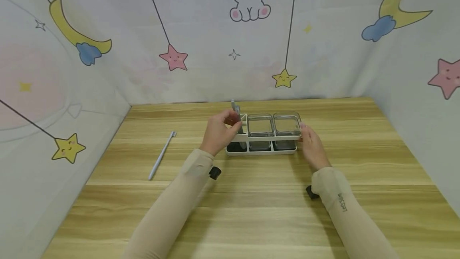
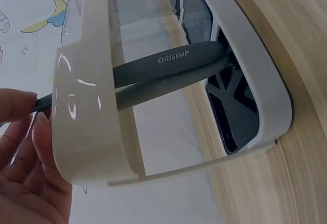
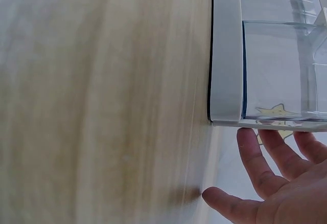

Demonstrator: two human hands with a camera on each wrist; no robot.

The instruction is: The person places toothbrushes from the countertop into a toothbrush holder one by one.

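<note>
A white holder stands on the table with two clear square cups in its middle and right slots. In its left slot stand two dark grey toothbrushes, leaning, one handle marked ORISIMP; their lower ends reach the black base. My left hand pinches a dark grey toothbrush above the holder's upper rim, between thumb and fingers. At the opposite end, my right hand touches the holder's right side with extended fingertips. A pale lavender toothbrush lies apart on the left of the table.
The wood-grain table ends at a fabric backdrop printed with stars, moons and a rabbit. Similar fabric hangs along both sides. Black wrist straps show below the cuffs.
</note>
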